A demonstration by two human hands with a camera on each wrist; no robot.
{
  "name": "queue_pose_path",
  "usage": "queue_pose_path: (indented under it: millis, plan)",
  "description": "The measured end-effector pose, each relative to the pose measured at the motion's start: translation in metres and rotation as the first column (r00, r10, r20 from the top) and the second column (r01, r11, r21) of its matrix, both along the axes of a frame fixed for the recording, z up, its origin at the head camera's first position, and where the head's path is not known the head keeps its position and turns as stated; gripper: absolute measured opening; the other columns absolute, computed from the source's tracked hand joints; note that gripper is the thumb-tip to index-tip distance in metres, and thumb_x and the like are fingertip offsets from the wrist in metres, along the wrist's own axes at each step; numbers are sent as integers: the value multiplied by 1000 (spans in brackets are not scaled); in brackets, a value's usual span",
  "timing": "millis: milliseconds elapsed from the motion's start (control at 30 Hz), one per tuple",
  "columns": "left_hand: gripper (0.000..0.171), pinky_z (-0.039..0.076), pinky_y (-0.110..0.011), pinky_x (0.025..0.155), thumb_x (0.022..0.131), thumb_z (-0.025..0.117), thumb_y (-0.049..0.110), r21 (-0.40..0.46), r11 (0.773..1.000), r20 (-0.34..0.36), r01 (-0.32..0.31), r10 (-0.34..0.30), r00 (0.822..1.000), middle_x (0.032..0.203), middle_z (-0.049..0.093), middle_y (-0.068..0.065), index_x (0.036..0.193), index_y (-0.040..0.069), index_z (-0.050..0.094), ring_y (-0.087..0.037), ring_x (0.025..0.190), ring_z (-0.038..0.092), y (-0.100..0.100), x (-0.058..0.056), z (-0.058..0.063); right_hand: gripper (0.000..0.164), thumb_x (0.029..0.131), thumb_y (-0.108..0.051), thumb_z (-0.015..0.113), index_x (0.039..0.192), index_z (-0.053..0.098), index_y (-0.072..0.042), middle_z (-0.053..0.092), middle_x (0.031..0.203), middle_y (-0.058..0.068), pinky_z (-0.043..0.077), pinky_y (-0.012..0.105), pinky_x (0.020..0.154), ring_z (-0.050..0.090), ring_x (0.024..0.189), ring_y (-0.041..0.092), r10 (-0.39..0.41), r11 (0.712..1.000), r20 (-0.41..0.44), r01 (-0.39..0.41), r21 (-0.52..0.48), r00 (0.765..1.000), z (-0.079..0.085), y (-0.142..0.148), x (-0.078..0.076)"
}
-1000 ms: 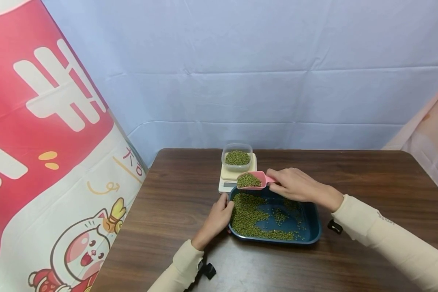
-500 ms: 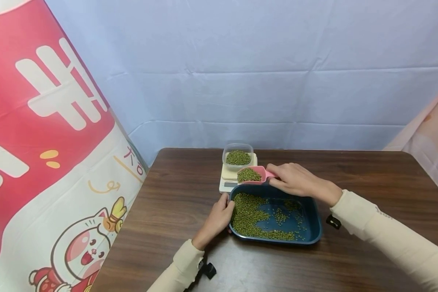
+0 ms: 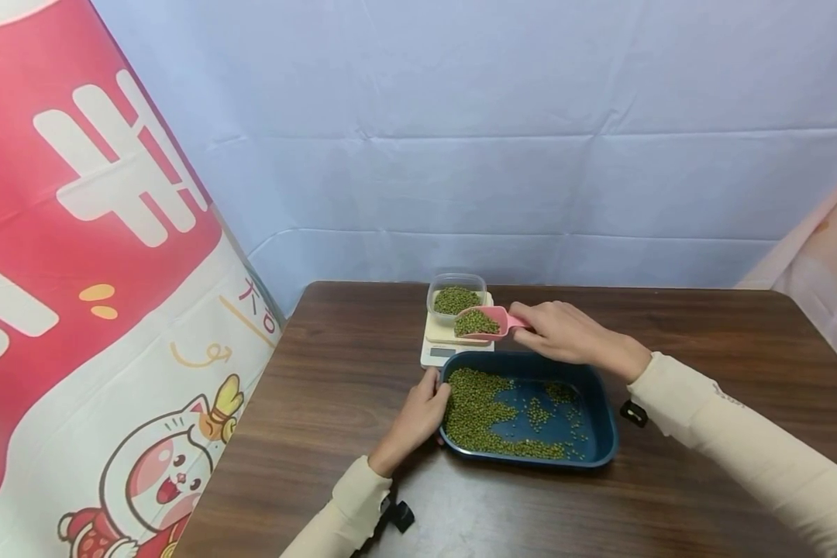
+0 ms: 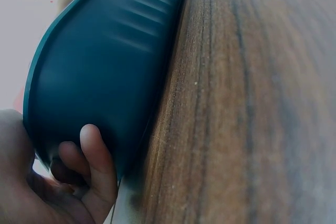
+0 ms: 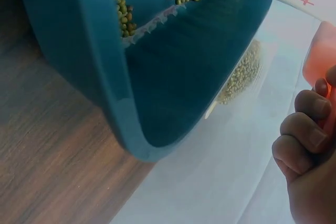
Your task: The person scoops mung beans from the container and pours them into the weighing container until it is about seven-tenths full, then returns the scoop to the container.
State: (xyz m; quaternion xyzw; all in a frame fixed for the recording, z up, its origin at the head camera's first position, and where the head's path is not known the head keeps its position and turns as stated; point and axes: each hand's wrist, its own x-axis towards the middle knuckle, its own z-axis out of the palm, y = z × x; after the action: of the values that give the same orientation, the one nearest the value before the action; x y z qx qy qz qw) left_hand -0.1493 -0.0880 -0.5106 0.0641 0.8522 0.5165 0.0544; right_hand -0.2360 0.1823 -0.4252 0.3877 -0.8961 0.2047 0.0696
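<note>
My right hand [image 3: 565, 332] grips the handle of a pink scoop [image 3: 497, 322] loaded with mung beans. The scoop hangs over the front part of a white kitchen scale [image 3: 438, 353], its tip overlapping the near side of a clear plastic container [image 3: 456, 280] in the head view. That container stands on the scale and has mung beans [image 3: 456, 299] inside. With thumb over the rim, my left hand [image 3: 415, 415] holds the left end of a blue tray [image 3: 603, 434]. Mung beans [image 3: 470, 407] lie mostly along the tray's left and front. In the left wrist view, fingers press the tray's outer wall [image 4: 94, 77].
The brown wooden table [image 3: 321, 387] carries everything, the scale near its back edge and the tray in front of the scale. A pale cloth [image 3: 460, 186] hangs behind the table. At the left hangs a red and white printed banner [image 3: 132, 325].
My right hand has lifted the filled scoop away from the tray's back rim, up and over the scale toward the container. My left hand has stayed on the tray.
</note>
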Motion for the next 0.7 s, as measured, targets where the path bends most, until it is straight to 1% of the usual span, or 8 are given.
queue_pose_path:
  millis: [167, 333, 700]
  plan:
    - [19, 51, -37, 28, 101, 37, 20, 6, 1000, -2, 4, -4, 1000, 64, 53, -9, 86, 10, 39, -22, 32, 54, 0, 0, -1, 12, 93, -23, 55, 86, 45, -23, 35, 58, -9, 21, 21, 41, 32, 45, 7, -5, 1000, -15, 5, -2, 1000, 0, 0, -4]
    - [18, 51, -37, 28, 101, 37, 20, 10, 1000, 2, 7, -7, 1000, 63, 53, -9, 87, 9, 40, -22, 32, 53, -1, 0, -1, 11, 93, -24, 55, 86, 46, -23, 37, 58, -9, 23, 22, 40, 34, 45, 7, -24, 1000, -12, 24, -1, 1000, 0, 0, -7]
    - [18, 51, -37, 29, 101, 37, 20, 22, 1000, 5, 10, -11, 1000, 64, 53, -9, 87, 10, 40, -22, 33, 54, -1, 1, 0, 7, 95, -24, 54, 91, 49, -21, 39, 60, -6, 26, 22, 41, 35, 46, 8, -50, 999, -13, 50, 4, 999, 0, 2, -17]
